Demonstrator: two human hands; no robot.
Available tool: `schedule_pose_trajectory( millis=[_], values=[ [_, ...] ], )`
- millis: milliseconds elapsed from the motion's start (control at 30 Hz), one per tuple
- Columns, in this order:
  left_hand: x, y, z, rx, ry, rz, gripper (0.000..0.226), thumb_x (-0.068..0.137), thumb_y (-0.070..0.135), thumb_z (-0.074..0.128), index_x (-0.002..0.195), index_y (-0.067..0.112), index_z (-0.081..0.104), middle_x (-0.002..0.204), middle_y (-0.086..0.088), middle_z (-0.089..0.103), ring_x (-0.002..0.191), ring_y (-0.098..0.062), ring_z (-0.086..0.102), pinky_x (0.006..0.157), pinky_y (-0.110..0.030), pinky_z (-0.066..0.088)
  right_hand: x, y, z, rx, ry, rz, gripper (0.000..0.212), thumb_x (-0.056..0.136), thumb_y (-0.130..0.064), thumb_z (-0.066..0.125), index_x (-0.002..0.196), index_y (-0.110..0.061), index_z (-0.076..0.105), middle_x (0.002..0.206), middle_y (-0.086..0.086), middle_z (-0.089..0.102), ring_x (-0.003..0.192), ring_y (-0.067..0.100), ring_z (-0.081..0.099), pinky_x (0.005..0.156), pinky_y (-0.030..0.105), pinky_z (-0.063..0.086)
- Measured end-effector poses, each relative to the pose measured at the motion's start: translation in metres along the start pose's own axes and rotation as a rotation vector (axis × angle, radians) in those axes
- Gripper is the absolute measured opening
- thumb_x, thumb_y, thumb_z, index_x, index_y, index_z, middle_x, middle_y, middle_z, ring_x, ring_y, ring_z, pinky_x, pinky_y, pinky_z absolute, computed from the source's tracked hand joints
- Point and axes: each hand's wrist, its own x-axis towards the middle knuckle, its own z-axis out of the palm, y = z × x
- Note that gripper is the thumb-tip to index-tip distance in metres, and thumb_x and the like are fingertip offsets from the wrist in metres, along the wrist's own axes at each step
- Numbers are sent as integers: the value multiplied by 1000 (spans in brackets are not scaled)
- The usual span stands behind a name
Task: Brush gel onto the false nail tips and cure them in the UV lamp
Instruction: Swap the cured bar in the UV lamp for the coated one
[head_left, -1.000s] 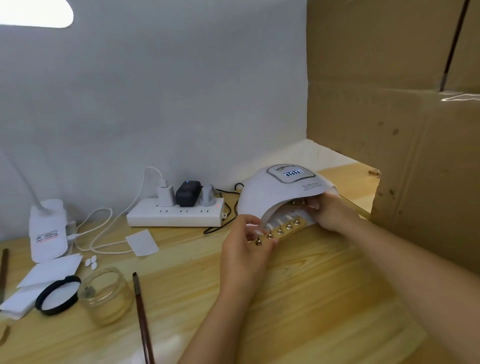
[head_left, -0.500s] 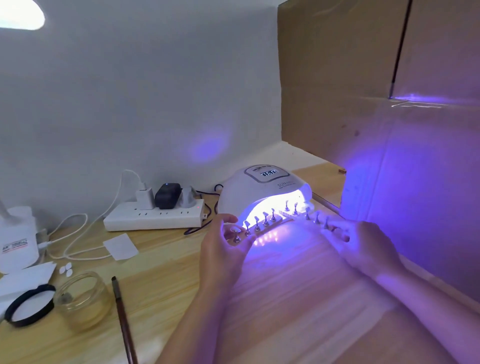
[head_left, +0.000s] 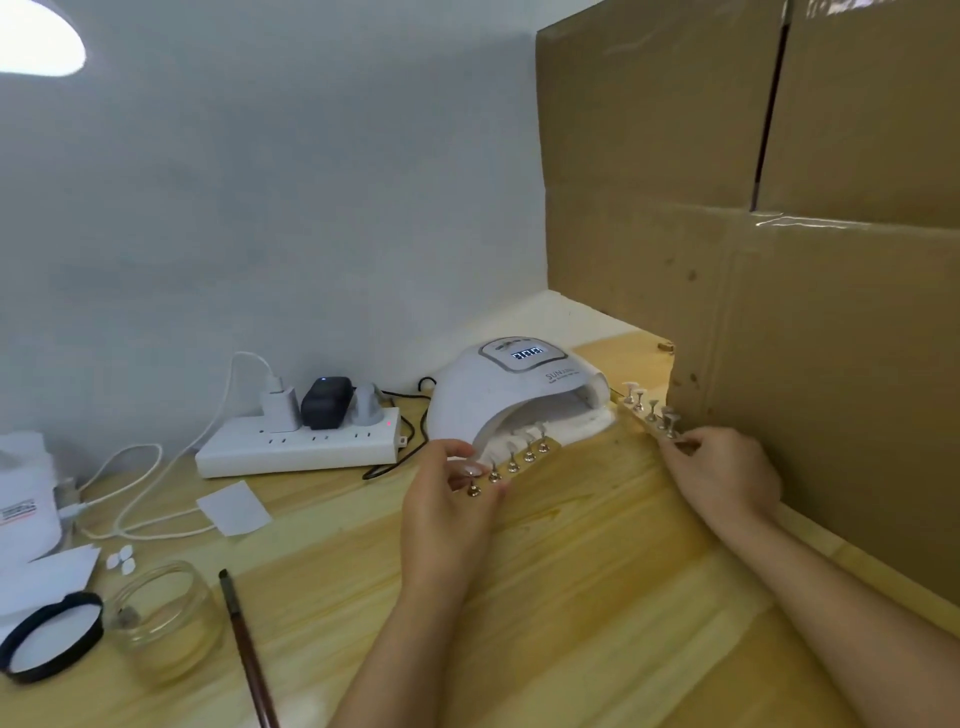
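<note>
The white UV lamp (head_left: 511, 395) stands at the back of the wooden table, its light off and its display lit. My left hand (head_left: 449, 499) grips the near end of a wooden strip (head_left: 519, 462) of false nail tips on metal stands, whose far end lies in the lamp's mouth. My right hand (head_left: 724, 475) pinches the near end of a second strip of tips (head_left: 649, 410), which lies outside, to the right of the lamp, along the cardboard. The brown gel brush (head_left: 247, 649) lies on the table at front left, beside a clear glass jar (head_left: 161, 618).
A tall cardboard wall (head_left: 779, 260) lines the right side. A white power strip (head_left: 301, 449) with plugs and cables sits left of the lamp. A black jar lid (head_left: 49, 636), white papers (head_left: 234, 506) and small loose tips (head_left: 120, 558) lie at far left.
The lamp's violet light, on half a second ago, is off. My right hand has drawn the second strip out to the right of the lamp. My left hand still holds the first strip.
</note>
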Motion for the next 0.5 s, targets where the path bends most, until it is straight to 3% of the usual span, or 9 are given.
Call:
schedule_pose_trajectory(
  millis=[133,200,300,400,500],
  values=[
    [2,1,-4,-7,9,-25,38,73,10,75,82,34,46,79,12,60,74,18,51,56,2,35,10,-9,10,-39,4,62,28,91,-34,55,90,-11,70,86,9,68,75,28,59,51,24,32],
    [4,2,-5,-24,15,-42,38,73,9,75,82,34,47,80,10,60,73,12,53,55,3,35,14,-11,15,-108,-16,73,28,91,-35,54,83,-12,68,82,7,66,67,23,51,47,22,27],
    [4,3,-4,-39,8,-51,38,72,9,75,81,32,47,79,10,60,74,10,53,55,2,35,19,-16,18,-160,-57,95,31,89,-41,56,74,-14,60,81,7,64,72,24,57,49,22,29],
    [3,3,-3,-34,-3,-38,38,72,7,75,81,31,47,78,10,60,71,15,53,56,2,35,23,-25,21,-192,-79,89,32,87,-47,57,80,-16,59,90,7,66,83,25,61,54,23,31],
    [4,2,-3,-24,-4,-36,38,72,8,75,82,31,47,78,12,59,74,10,52,57,3,34,22,-29,28,-188,-87,62,34,87,-50,55,73,-20,53,80,5,62,75,24,58,55,23,31]
  ],
)
